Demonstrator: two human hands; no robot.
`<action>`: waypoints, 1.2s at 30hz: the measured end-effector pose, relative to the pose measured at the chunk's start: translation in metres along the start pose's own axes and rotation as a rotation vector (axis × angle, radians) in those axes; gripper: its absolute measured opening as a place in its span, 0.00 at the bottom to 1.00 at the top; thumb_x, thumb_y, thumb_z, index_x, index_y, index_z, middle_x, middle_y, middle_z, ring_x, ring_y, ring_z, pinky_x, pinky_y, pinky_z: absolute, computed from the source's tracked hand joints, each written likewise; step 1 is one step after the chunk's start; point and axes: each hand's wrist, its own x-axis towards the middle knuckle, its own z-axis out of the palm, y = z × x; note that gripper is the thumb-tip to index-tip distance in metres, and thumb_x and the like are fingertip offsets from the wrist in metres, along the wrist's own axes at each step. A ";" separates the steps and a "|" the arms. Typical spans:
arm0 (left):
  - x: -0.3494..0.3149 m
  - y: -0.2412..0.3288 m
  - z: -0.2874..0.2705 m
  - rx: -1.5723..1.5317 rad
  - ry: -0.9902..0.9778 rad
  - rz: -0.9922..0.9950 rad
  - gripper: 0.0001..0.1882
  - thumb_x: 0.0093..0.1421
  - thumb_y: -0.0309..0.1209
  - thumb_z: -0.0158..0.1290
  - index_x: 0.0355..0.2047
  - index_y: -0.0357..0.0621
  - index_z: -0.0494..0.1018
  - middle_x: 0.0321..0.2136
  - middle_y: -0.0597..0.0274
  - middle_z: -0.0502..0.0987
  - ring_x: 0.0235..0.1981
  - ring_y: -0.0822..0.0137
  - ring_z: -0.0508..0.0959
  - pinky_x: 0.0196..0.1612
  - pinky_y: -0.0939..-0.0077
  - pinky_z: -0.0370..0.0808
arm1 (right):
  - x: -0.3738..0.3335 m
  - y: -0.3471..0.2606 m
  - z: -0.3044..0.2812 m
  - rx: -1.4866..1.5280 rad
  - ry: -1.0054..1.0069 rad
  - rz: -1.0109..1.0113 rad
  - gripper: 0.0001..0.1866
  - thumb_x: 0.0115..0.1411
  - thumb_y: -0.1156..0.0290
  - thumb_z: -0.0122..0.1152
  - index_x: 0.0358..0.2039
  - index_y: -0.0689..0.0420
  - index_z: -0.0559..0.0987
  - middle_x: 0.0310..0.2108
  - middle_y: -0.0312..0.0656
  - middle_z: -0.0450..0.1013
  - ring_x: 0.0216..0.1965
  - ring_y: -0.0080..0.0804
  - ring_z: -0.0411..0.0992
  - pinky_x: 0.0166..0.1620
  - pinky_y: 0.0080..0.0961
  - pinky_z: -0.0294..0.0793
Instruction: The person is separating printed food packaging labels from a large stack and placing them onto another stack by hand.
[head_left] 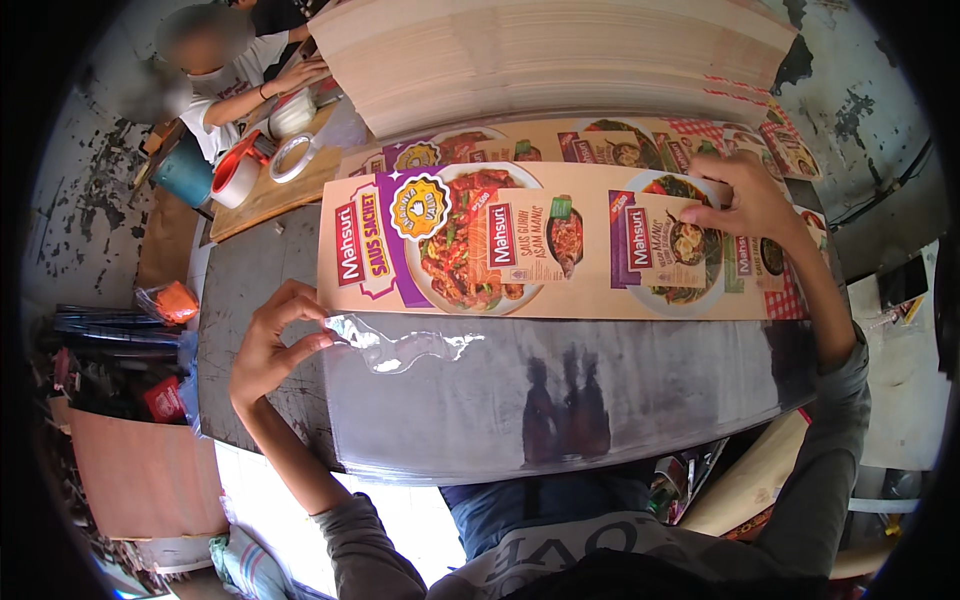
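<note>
My left hand [268,345] pinches the near-left corner of a shiny transparent plastic sheet [450,400], between thumb and fingers. The film is wrinkled by that corner and lies otherwise flat on the table's near side. Just beyond it is a long printed cardboard strip [580,240] with pictures of food on plates, in peach, purple and red check. My right hand [738,195] grips the strip toward its far right side, thumb on the printed face and fingers over the far edge. More printed strips [545,150] lie behind it, partly covered.
A tall stack of cardboard sheets [560,60] stands at the back of the dark table [255,260]. At the far left, a person in a white shirt [235,85] works by a wooden table [250,205] with tape rolls [293,158]. A brown board [145,475] leans at lower left.
</note>
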 end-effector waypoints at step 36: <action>0.005 -0.005 0.012 -0.342 0.189 -0.258 0.29 0.48 0.21 0.58 0.50 0.39 0.60 0.26 0.67 0.72 0.29 0.77 0.71 0.34 0.82 0.67 | 0.076 -0.066 0.038 -0.107 -0.333 0.022 0.26 0.50 0.51 0.60 0.36 0.63 0.70 0.27 0.50 0.69 0.30 0.44 0.69 0.34 0.33 0.67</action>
